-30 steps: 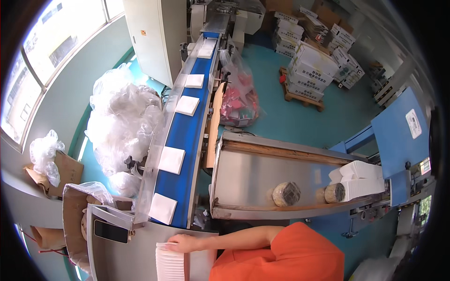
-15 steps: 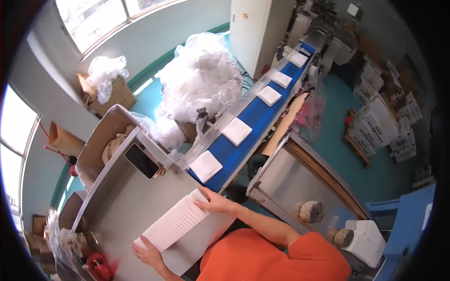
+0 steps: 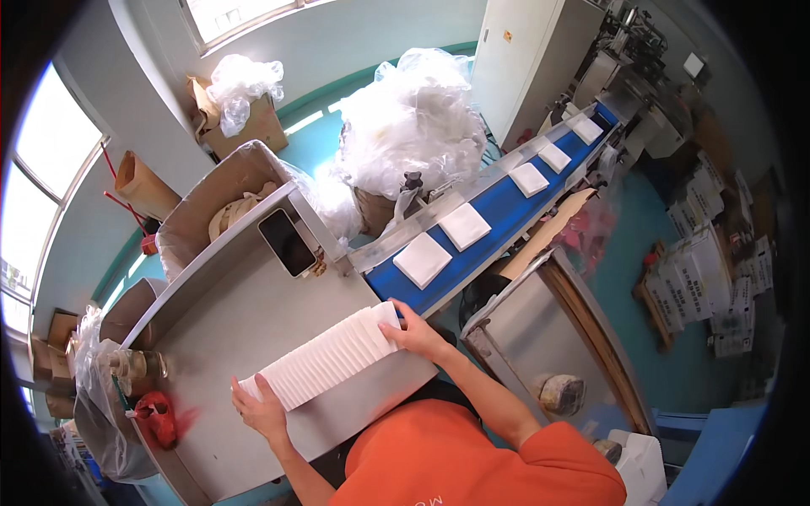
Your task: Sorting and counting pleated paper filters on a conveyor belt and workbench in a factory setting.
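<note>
A long row of folded white napkins (image 3: 325, 361), standing on edge and packed side by side, is over the grey metal tabletop (image 3: 245, 333). My left hand (image 3: 263, 411) presses against its near left end, thumb on top. At the far right end, my right hand (image 3: 413, 333) grips the napkins with thumb and fingers. The row is held between both hands; whether it rests fully on the table I cannot tell. Just beyond my right hand ends a blue conveyor belt (image 3: 451, 274), on which several flat white napkin stacks (image 3: 422, 260) lie spaced apart.
A black-screened phone (image 3: 287, 242) lies by the table's raised back edge. Behind that edge stands a large lined bin (image 3: 224, 181). Clear plastic bags (image 3: 409, 118) are heaped beside the conveyor. To the right is a metal-topped table (image 3: 548, 337) holding a tape roll (image 3: 562, 394).
My view has turned, so the table and conveyor sit differently in the picture. Both hands keep hold of the napkin row's ends, and the row lies at a flatter slant in view.
</note>
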Tool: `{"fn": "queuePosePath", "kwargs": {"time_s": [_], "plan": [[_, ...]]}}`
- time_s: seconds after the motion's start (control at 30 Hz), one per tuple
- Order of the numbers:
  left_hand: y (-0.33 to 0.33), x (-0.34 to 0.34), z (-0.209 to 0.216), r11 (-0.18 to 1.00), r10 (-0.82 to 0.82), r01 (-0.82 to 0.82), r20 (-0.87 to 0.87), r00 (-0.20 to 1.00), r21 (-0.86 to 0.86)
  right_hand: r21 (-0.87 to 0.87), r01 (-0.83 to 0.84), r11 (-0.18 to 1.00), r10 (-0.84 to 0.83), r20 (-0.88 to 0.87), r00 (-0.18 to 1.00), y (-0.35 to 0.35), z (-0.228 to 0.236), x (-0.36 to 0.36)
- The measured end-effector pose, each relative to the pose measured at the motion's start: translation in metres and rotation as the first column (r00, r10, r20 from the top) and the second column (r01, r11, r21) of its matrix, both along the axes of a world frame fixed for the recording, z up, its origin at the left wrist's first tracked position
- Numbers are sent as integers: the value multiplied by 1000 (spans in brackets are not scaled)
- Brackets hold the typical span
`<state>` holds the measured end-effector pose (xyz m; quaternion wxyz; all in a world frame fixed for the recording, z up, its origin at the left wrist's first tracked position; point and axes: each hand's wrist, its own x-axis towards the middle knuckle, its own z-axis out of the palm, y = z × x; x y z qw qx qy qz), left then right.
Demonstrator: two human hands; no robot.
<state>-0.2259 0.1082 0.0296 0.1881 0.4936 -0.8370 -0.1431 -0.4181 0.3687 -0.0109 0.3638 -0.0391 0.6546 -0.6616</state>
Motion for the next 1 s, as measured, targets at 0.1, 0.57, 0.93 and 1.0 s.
{"fn": "queuePosePath", "kwargs": {"time_s": [0.1,0.57,0.93,1.0], "plan": [[1,2,0,1000,-7,7,21,1000,23,10,-41,999,39,141,989,11,-11,-1],[15,6,37,986,-142,136,61,988,95,114,-37,993,47,-87,995,-43,1,26],[-2,15,21,989,-130,121,104,986,83,-211,421,882,-354,294,888,-10,-30,10],[-5,17,17,983,-163,155,87,983,100,-122,329,937,-251,423,871,-7,-17,1]]}}
